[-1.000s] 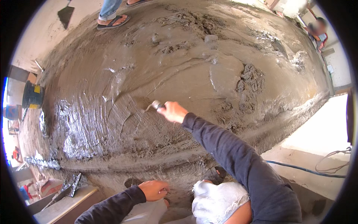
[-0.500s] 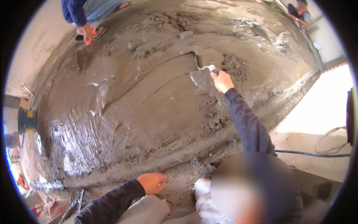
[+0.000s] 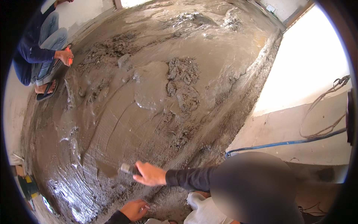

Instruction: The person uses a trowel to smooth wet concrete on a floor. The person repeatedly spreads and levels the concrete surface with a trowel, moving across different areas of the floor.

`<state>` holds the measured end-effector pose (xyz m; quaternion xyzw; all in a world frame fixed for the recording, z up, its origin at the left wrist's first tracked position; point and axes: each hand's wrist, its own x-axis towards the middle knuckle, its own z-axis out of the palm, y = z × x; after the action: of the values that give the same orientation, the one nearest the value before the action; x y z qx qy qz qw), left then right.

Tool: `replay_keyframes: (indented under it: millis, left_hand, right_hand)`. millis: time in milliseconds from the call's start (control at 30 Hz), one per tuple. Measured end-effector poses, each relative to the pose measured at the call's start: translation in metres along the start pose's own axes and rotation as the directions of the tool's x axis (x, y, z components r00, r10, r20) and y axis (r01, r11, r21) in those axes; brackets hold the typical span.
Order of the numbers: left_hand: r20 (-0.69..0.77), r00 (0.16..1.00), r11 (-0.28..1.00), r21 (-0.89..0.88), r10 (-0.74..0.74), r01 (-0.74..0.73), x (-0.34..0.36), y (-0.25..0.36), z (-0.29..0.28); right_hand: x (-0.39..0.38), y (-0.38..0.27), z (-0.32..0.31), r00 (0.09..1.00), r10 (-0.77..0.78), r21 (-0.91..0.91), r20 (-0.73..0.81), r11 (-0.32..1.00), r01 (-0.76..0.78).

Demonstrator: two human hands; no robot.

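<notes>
My right hand (image 3: 151,174) is closed round the dark handle of a trowel (image 3: 129,169). The blade lies low against the wet cement (image 3: 123,138), slightly blurred, left of the handle. Smooth, ridged cement spreads beyond it, with a rough, lumpy heap (image 3: 183,71) farther off. My left hand (image 3: 135,210) is near the lower edge, below the right one, with its fingers curled. A small pale bit shows at its fingertips, too small to name.
At the far left a co-worker crouches in sandals (image 3: 46,91), with an orange-handled tool (image 3: 68,56) in one hand. A dark bucket with yellow marks (image 3: 28,186) stands at the lower left. On the right, a blue hose (image 3: 283,143) runs along the pale wall.
My right hand has drawn the trowel from the far cement back toward me and left. The view has turned right; the co-worker's blade no longer shows clearly, and a second person has left view.
</notes>
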<state>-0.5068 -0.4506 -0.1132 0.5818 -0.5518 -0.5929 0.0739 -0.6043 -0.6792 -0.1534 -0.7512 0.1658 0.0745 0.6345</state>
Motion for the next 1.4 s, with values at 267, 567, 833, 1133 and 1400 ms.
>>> replay_keyframes:
  millis: [267,567,833,1133,1400]
  left_hand:
    - [0.193,0.942,0.961,0.015,-0.274,0.276,-0.018,-0.026,0.029]
    - [-0.086,0.929,0.264,-0.964,-0.36,0.013,0.002,0.015,-0.008]
    - [-0.356,0.67,0.143,-0.925,-0.651,-0.352,0.008,0.046,-0.028]
    - [-0.419,0.522,0.06,-0.818,-0.743,-0.572,-0.035,0.027,0.002]
    - [-0.516,0.125,0.449,-0.821,-0.847,-0.352,-0.077,-0.061,-0.009]
  right_hand:
    - [0.004,0.015,0.018,1.0,0.002,0.051,0.029,0.999,-0.004]
    - [0.013,0.001,0.029,0.989,0.002,0.078,-0.149,0.997,0.01]
    - [0.002,-0.048,0.069,0.992,-0.126,0.361,-0.025,0.924,0.127]
    - [0.008,-0.072,0.091,0.897,-0.243,-0.053,0.371,0.958,0.281]
    - [0.02,-0.071,0.06,0.88,-0.171,-0.136,0.442,0.958,0.254]
